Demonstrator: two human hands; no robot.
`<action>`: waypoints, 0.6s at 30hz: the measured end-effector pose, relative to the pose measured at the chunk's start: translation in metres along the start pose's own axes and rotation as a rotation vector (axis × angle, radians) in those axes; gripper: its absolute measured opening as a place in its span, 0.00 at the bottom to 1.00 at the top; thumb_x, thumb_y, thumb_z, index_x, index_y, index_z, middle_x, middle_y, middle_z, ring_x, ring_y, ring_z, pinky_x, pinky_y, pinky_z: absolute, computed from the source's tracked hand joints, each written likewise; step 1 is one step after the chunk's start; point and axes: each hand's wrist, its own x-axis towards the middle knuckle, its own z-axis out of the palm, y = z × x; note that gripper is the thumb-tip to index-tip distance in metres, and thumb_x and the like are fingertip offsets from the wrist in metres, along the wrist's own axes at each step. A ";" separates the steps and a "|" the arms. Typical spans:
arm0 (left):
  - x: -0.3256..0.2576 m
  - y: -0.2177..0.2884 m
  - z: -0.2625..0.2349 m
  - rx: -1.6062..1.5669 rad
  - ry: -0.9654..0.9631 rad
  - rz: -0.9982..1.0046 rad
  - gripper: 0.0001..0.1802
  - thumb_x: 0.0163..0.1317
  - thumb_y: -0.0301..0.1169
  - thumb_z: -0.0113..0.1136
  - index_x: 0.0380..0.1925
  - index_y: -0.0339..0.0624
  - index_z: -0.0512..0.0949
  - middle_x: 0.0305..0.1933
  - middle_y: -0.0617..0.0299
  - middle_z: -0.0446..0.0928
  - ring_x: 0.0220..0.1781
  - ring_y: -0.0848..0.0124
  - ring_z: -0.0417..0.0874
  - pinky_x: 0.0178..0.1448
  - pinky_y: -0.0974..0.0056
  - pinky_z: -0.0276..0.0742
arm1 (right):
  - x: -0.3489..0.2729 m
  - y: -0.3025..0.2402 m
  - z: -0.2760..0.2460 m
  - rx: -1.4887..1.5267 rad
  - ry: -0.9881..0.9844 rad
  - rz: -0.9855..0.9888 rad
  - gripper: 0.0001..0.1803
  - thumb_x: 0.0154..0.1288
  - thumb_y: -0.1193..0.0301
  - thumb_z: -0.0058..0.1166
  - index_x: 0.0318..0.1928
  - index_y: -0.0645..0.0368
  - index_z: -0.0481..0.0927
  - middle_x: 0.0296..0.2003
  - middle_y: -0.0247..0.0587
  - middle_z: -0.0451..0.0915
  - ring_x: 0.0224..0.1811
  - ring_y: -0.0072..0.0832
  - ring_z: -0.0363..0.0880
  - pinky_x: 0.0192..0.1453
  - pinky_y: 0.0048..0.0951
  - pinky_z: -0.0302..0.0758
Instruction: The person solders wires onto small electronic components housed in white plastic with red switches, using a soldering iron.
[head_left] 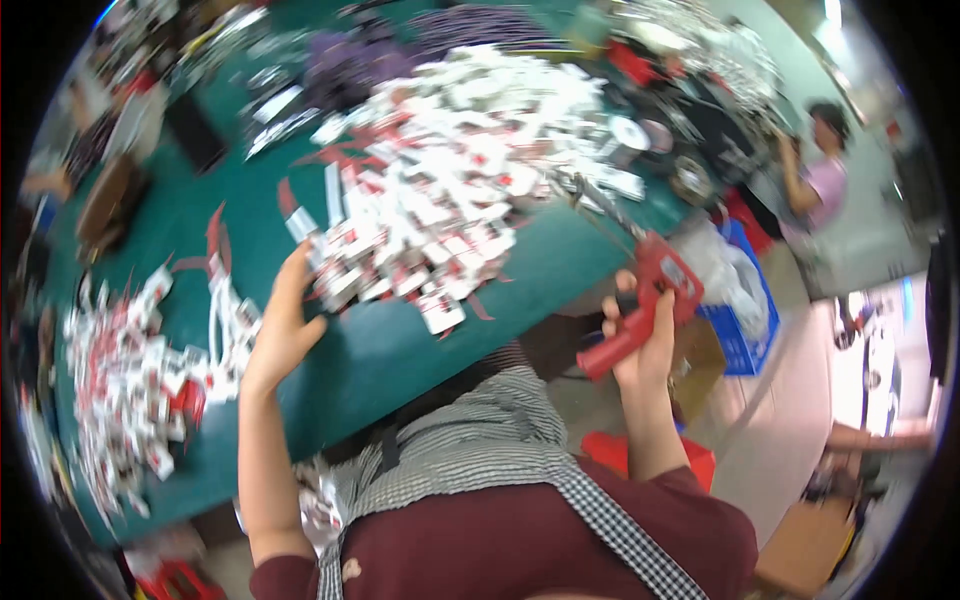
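Note:
My right hand [645, 340] is closed round a red pistol-grip tool [660, 275], whose long thin metal front points up and left over the table's near right edge. What kind of tool it is, I cannot make out. My left hand [285, 325] is stretched out, thumb apart, at the left side of a big heap of white pieces with red ends [430, 200]. Its fingertips are beside a white strip with a red tail [295, 212]; blur hides whether they touch it. A smaller pile of similar white and red pieces [130, 390] lies to the left.
The green table [340, 375] also carries purple bundles [350, 65], a dark flat object [193, 132] and a brown pouch [112, 208]. To the right stand a blue crate [735, 340] with clear plastic and a cardboard box [697, 370]. A person in pink [825, 185] is farther back.

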 end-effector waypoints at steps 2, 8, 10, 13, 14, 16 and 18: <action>-0.001 0.008 0.001 -0.304 0.043 -0.244 0.45 0.44 0.17 0.48 0.67 0.46 0.50 0.67 0.46 0.55 0.64 0.57 0.65 0.61 0.59 0.65 | 0.025 -0.019 -0.026 0.049 0.044 -0.084 0.24 0.68 0.52 0.40 0.57 0.53 0.64 0.41 0.35 0.74 0.38 0.31 0.76 0.31 0.26 0.76; 0.020 -0.025 -0.006 -0.609 0.199 -0.560 0.32 0.63 0.37 0.51 0.65 0.46 0.55 0.53 0.48 0.71 0.49 0.62 0.77 0.51 0.63 0.72 | 0.137 -0.104 -0.127 0.158 0.264 -0.337 0.24 0.64 0.54 0.49 0.56 0.52 0.67 0.45 0.39 0.75 0.37 0.37 0.79 0.34 0.27 0.81; 0.033 -0.031 -0.009 -0.652 0.170 -0.623 0.32 0.63 0.38 0.51 0.65 0.44 0.55 0.50 0.49 0.73 0.46 0.63 0.78 0.49 0.62 0.73 | 0.171 -0.116 -0.161 0.231 0.297 -0.393 0.23 0.61 0.57 0.55 0.51 0.55 0.70 0.47 0.41 0.74 0.38 0.36 0.78 0.34 0.28 0.80; 0.054 -0.022 -0.005 -0.604 0.077 -0.573 0.33 0.62 0.41 0.52 0.65 0.44 0.55 0.47 0.52 0.75 0.41 0.67 0.78 0.45 0.64 0.73 | 0.182 -0.123 -0.197 0.243 0.071 -0.273 0.21 0.57 0.59 0.59 0.46 0.57 0.72 0.51 0.45 0.71 0.47 0.39 0.74 0.46 0.35 0.77; 0.054 -0.013 -0.006 -0.528 0.077 -0.569 0.33 0.62 0.41 0.52 0.65 0.44 0.55 0.48 0.53 0.75 0.40 0.70 0.77 0.45 0.66 0.73 | 0.177 -0.096 -0.163 0.420 -0.093 -0.134 0.21 0.58 0.57 0.58 0.44 0.60 0.72 0.51 0.46 0.70 0.52 0.42 0.71 0.53 0.43 0.71; 0.054 -0.014 -0.003 -0.283 0.001 -0.408 0.34 0.61 0.41 0.54 0.65 0.44 0.55 0.55 0.50 0.71 0.51 0.67 0.74 0.48 0.64 0.72 | 0.133 -0.059 -0.084 0.547 -0.195 0.024 0.24 0.57 0.54 0.57 0.44 0.60 0.71 0.53 0.49 0.68 0.61 0.44 0.62 0.62 0.52 0.60; 0.057 0.006 0.012 0.102 0.029 -0.294 0.42 0.54 0.45 0.61 0.64 0.39 0.56 0.63 0.41 0.60 0.63 0.52 0.65 0.63 0.57 0.62 | 0.113 -0.017 -0.043 0.479 -0.140 0.081 0.28 0.57 0.50 0.55 0.51 0.53 0.68 0.58 0.49 0.65 0.66 0.44 0.55 0.66 0.52 0.54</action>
